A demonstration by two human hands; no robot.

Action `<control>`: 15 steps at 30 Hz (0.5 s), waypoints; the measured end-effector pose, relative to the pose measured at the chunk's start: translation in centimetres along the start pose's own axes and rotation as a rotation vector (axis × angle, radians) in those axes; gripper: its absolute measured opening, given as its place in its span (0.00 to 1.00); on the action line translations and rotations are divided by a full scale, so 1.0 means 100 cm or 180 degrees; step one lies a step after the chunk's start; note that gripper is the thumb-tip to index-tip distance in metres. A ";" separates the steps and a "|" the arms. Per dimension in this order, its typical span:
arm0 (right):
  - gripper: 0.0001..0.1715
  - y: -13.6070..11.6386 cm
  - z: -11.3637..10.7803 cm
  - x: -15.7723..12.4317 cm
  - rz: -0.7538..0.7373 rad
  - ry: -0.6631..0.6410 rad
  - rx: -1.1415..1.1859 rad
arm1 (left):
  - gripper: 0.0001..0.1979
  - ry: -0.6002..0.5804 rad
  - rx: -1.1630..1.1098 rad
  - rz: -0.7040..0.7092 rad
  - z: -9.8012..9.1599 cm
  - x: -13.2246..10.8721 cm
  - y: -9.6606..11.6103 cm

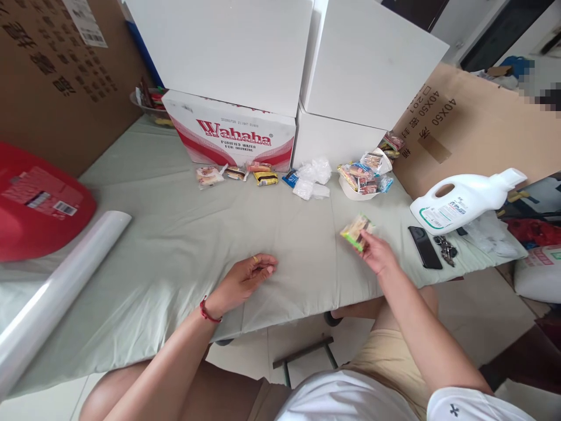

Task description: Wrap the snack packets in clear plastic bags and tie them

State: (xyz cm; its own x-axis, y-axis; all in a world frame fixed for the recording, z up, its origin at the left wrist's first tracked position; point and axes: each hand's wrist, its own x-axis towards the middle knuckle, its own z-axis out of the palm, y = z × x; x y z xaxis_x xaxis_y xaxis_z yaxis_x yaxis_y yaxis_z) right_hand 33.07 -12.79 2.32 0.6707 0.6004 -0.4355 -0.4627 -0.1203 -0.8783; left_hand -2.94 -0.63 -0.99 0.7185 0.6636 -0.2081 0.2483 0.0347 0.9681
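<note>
My right hand [377, 252] pinches a small wrapped snack packet [357, 231], green and yellow with a clear part, just above the cloth-covered table. Ahead of it stands a white bowl [358, 194] piled with wrapped snacks [362, 172]. My left hand [245, 276] rests on the table's middle, its fingers curled together toward the thumb, and nothing shows in it. Beyond that hand lie a yellow snack packet [265, 178], a brown-and-clear packet [235, 173] and a pale packet [210, 176] in a row. Crumpled clear wrappers [312, 177] lie between the row and the bowl.
A Wahaba carton [236, 137] and white boxes [350, 52] wall off the back. At right are a white detergent bottle [460, 202], a black phone [425, 247] and keys [447, 250]. A plastic roll [65, 286] and a red container [41, 202] occupy the left.
</note>
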 end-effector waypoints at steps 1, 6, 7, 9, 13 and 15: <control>0.12 -0.013 -0.004 0.017 -0.0106 0.0285 0.0068 | 0.24 0.0009 -0.0059 0.0002 0.000 0.000 0.000; 0.07 -0.056 -0.005 0.077 -0.0222 0.0603 -0.0194 | 0.20 0.0136 -0.0387 -0.0009 0.001 0.003 0.001; 0.09 -0.056 -0.007 0.082 -0.0208 0.0671 -0.0414 | 0.20 0.0145 -0.0438 -0.0005 0.001 0.003 0.001; 0.11 -0.049 -0.011 0.085 -0.0267 0.0865 -0.0779 | 0.19 0.0148 -0.0481 0.0009 0.001 0.003 0.003; 0.10 -0.029 -0.013 0.085 -0.0645 0.0968 -0.0997 | 0.19 0.0172 -0.0365 0.0000 0.001 0.002 0.005; 0.10 -0.027 -0.009 0.088 -0.0832 0.0890 -0.1125 | 0.20 0.0182 -0.0407 -0.0034 0.002 0.002 0.006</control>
State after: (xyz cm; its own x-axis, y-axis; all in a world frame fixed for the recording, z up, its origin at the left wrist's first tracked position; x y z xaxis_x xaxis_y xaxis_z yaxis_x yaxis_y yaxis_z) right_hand 40.74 -7.91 0.64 0.8892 0.4178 -0.1863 -0.0673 -0.2833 -0.9567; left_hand -2.49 -0.61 -0.46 0.6771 0.7042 -0.2136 0.1683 0.1344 0.9765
